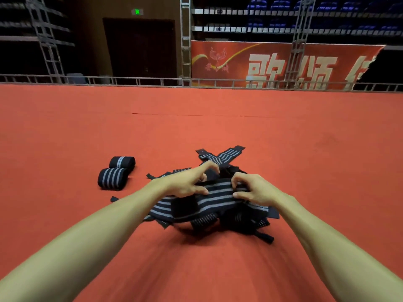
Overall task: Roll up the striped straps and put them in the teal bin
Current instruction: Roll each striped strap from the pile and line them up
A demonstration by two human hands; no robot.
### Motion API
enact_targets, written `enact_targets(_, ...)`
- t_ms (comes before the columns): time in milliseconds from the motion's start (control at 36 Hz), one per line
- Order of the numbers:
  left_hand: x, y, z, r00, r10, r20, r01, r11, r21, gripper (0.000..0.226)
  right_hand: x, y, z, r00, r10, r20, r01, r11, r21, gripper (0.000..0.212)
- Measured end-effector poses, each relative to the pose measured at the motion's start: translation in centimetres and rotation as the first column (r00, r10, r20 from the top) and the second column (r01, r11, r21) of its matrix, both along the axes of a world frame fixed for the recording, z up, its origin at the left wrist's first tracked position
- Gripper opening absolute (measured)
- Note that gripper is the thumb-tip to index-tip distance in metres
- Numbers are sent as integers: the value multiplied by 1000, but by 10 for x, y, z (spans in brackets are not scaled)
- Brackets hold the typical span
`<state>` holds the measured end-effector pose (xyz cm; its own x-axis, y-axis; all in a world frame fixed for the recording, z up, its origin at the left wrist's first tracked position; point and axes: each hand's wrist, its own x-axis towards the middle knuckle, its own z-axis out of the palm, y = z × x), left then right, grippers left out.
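Two hands are seen over a loose pile of striped straps (pixel 209 205) on the red carpet (pixel 305 149). One strap (pixel 220 191) is pinched by left hand (pixel 185 184) and right hand (pixel 254 189), fingers clamped on it. Two rolled straps (pixel 116 173) lie left of the pile, just apart. Bare carpet is left on all sides, up to a metal railing (pixel 135 80) at the far edge.

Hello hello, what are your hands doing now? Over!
Left hand and right hand pinching one black-and-grey striped strap atop loose pile. Two rolled straps on red carpet. Teal bin not in view.
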<state>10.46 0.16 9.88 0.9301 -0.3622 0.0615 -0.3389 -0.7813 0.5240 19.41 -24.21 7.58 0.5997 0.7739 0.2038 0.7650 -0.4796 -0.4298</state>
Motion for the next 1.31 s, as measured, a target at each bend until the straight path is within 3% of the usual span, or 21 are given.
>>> enact_targets(167, 1, 19, -12, 1000, 21, -21, -21, 1000, -7, 40, 6, 13, -9, 999, 3, -39, 0, 996, 85, 26)
enact_targets(333, 23, -5, -10, 997, 60, -56, -53, 991, 120, 42, 16, 17, -13, 988, -8, -151, 39, 978, 204, 31)
enact_targets(472, 44, -30, -13, 997, 80, 11, -80, 997, 10, 34, 25, 4, -13, 970, 25, -241, 61, 937, 344, 24)
enact_targets(556, 49, -31, -24, 995, 72, 63, -70, 997, -36, 33, 33, -2, -17, 981, 33, -193, 20, 964, 265, 23)
enact_targets(750, 40, -23, -29, 998, 24, -57, -30, 995, -92, 20, 43, 3, -27, 993, 56, -105, -39, 986, 159, 23)
enact_targets(917, 36, -14, -33, 988, 51, -147, -71, 988, -134, 34, 46, 7, -34, 993, 75, -94, -63, 990, 129, 23)
enact_targets(1083, 28, -7, -36, 977, 75, -199, -105, 984, -142, 41, 46, 6, -29, 993, 115, 18, -116, 993, 32, 31)
enact_targets(1139, 27, -7, -36, 971, 88, -224, -131, 973, -188, 42, 44, 5, -28, 992, 122, 24, -123, 992, 37, 35)
enact_targets(1222, 35, -16, -35, 979, 93, -181, -113, 988, -107, 42, 42, 7, -28, 994, 106, -30, -104, 992, 78, 38)
enact_targets(1306, 47, -28, -33, 986, 131, -100, -139, 987, -79, 23, 39, 11, -29, 990, 85, -109, -68, 986, 153, 39)
